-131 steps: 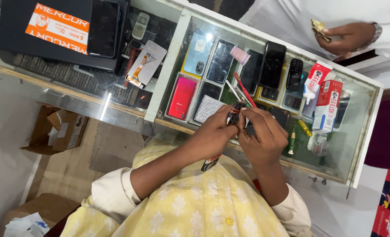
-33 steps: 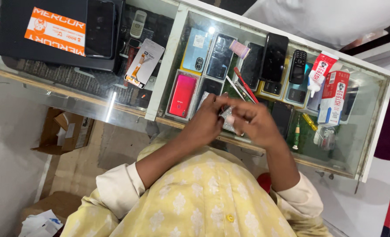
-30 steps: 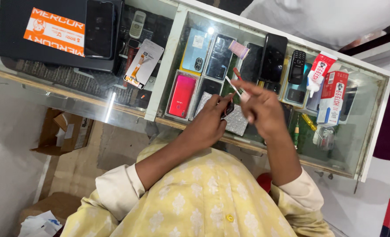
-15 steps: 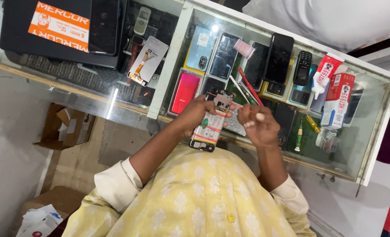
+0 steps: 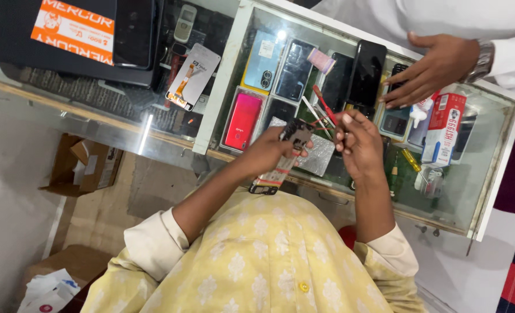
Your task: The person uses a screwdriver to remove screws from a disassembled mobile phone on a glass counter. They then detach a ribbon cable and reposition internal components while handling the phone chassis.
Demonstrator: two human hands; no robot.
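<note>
My left hand [image 5: 269, 152] is clamped on an opened phone [image 5: 282, 155], fingers wrapped round its upper half. The phone is held tilted above the near edge of the glass counter [image 5: 489, 174], its exposed inner side facing up and its lower end pointing toward my chest.

My right hand [image 5: 359, 145] is raised just beside the phone's top end, not touching it. Its fingers are curled and drawn together, thumb against fingertip; whether they pinch a small part, I cannot tell.

A red-handled tool [image 5: 324, 105] and a thin metal tool [image 5: 312, 110] lie on the glass between my two hands. A silver sheet [image 5: 320, 155] lies under the phone's upper end.

Under the glass: a red phone [image 5: 242, 118], a blue phone [image 5: 260, 62] and several dark phones [image 5: 366, 72]. A red and white box [image 5: 444, 127] stands at the right of the counter, a yellow-handled screwdriver [image 5: 411, 161] near it.

A second person's hand [image 5: 428, 68], white-sleeved with a wristwatch, rests on the far side of the counter, well apart from mine.

A black laptop [image 5: 78, 35] with an orange sticker lies at the left.
</note>
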